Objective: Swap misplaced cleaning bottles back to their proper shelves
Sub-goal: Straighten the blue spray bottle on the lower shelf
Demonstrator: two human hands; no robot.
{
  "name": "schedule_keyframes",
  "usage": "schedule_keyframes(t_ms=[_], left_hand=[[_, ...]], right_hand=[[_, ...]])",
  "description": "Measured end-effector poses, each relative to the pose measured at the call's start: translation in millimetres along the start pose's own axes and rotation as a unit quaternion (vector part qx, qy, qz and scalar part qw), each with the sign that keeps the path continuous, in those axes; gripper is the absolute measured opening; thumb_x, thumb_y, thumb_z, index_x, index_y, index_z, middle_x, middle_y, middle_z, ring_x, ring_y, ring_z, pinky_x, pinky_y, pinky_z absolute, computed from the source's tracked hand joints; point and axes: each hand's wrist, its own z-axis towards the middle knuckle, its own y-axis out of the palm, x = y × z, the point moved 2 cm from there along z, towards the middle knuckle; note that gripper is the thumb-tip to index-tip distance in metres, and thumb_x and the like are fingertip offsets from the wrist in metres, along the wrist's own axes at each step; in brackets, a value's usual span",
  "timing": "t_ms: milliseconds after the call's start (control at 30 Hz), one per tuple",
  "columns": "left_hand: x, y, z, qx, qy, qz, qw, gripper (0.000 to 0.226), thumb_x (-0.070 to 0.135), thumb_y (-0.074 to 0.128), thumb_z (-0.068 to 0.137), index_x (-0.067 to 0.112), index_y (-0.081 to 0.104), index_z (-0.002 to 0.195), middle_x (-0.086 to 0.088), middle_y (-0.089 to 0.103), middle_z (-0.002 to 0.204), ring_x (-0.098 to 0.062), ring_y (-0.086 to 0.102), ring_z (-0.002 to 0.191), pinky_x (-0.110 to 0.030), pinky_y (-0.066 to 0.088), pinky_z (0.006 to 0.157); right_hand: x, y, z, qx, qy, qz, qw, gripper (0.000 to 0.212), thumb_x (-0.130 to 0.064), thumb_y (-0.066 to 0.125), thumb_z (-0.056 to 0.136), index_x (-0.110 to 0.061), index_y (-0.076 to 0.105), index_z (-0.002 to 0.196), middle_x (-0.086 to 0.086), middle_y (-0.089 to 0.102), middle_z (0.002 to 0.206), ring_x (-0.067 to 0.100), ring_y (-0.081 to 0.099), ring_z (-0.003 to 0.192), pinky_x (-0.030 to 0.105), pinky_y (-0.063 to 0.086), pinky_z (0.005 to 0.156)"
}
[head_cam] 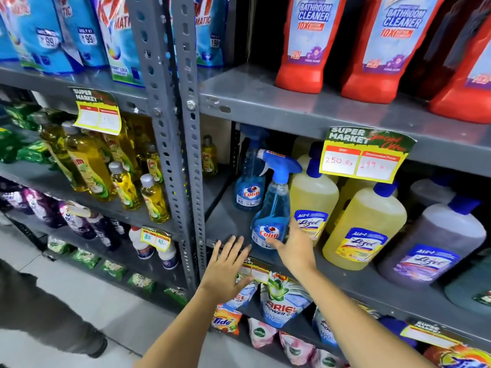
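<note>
On the middle grey shelf [228,221], a blue Colin spray bottle [271,219] stands upright just beside a yellow Lizol bottle [313,197], with a second Colin bottle [248,191] behind it. The right hand [295,248] is open, fingers spread, its thumb touching the front bottle's lower label but not gripping it. The left hand [225,269] is also open and flat, holding nothing, near the shelf edge.

Bare forearms, no sleeves; L grip [225,266], R grip [295,248]
</note>
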Motion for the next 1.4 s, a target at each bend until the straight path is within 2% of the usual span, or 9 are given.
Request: schedule_keyframes(t_ms=[167,300,467,600,700,833,933,1033,1400], left_hand=[[5,0,1,-0.002,-0.023,0.014,1.0,0.083,0.072,0.009,0.089,0.019,0.007,0.153,-0.008,0.004,0.162,-0.028,-0.005,0.148,-0.052,-0.007,0.115],[7,-2,2,-0.013,-0.031,0.021,0.999,0.087,0.074,0.001,0.083,0.021,-0.005,0.152,-0.007,-0.007,0.162,-0.024,-0.015,0.147,-0.052,-0.016,0.116],[9,-3,3,-0.029,-0.036,0.02,0.999,0.088,0.075,0.013,0.086,0.02,-0.006,0.152,-0.007,-0.012,0.162,-0.024,-0.02,0.146,-0.054,-0.013,0.116],[7,-2,3,-0.021,-0.031,0.015,0.999,0.088,0.075,0.016,0.087,0.022,-0.005,0.152,-0.006,-0.011,0.162,-0.023,-0.02,0.146,-0.053,-0.014,0.116],[7,0,3,-0.01,-0.032,0.011,0.999,0.088,0.075,0.02,0.086,0.021,-0.003,0.153,-0.006,-0.01,0.162,-0.022,-0.02,0.146,-0.052,-0.015,0.116],[7,0,3,0.001,-0.033,-0.002,0.999,0.09,0.074,0.025,0.085,0.02,0.001,0.153,-0.006,-0.007,0.162,-0.022,-0.018,0.146,-0.052,-0.015,0.116],[7,0,2,0.01,-0.032,-0.011,0.999,0.089,0.073,0.029,0.085,0.02,0.005,0.153,-0.006,-0.004,0.163,-0.022,-0.015,0.147,-0.052,-0.014,0.117],[8,0,2,0.014,-0.031,-0.014,0.999,0.089,0.073,0.03,0.085,0.02,0.007,0.153,-0.006,-0.002,0.163,-0.023,-0.013,0.147,-0.052,-0.013,0.117],[8,0,4,0.003,-0.034,-0.004,0.999,0.09,0.074,0.032,0.084,0.021,0.005,0.152,-0.006,-0.004,0.163,-0.023,-0.015,0.147,-0.052,-0.015,0.116]], right_hand=[[-26,15,15,-0.007,-0.003,-0.021,1.0,0.057,-0.031,0.083,0.076,-0.008,0.051,0.118,0.012,0.071,0.112,0.03,0.068,0.101,0.033,0.051,0.075],[-40,24,32,-0.037,-0.001,0.004,0.999,0.057,-0.028,0.084,0.075,-0.009,0.052,0.118,0.012,0.071,0.115,0.032,0.066,0.105,0.038,0.054,0.083],[-52,34,47,-0.073,0.003,0.043,0.996,0.062,-0.022,0.084,0.074,-0.011,0.051,0.125,0.01,0.069,0.119,0.03,0.066,0.108,0.037,0.053,0.087],[-56,32,56,-0.11,0.023,0.018,0.993,0.072,-0.033,0.089,0.067,-0.011,0.048,0.122,0.009,0.067,0.122,0.029,0.064,0.111,0.034,0.051,0.086],[-69,17,70,-0.094,-0.007,0.042,0.995,0.08,-0.035,0.092,0.06,-0.012,0.048,0.122,0.006,0.066,0.12,0.025,0.064,0.109,0.035,0.053,0.088],[-82,10,81,-0.148,-0.033,0.127,0.98,0.063,-0.014,0.089,0.067,-0.01,0.056,0.121,0.006,0.069,0.119,0.022,0.066,0.11,0.037,0.052,0.095],[-79,13,80,-0.18,-0.04,0.169,0.968,0.058,-0.003,0.086,0.069,-0.012,0.056,0.118,0.008,0.069,0.119,0.022,0.066,0.109,0.043,0.051,0.1],[-78,14,81,-0.177,-0.047,0.176,0.967,0.059,-0.006,0.086,0.069,-0.016,0.056,0.119,0.006,0.07,0.119,0.02,0.067,0.108,0.044,0.051,0.099],[-76,15,80,-0.169,-0.048,0.158,0.972,0.063,-0.011,0.087,0.071,-0.018,0.056,0.124,0.003,0.07,0.121,0.017,0.067,0.107,0.04,0.053,0.098]])
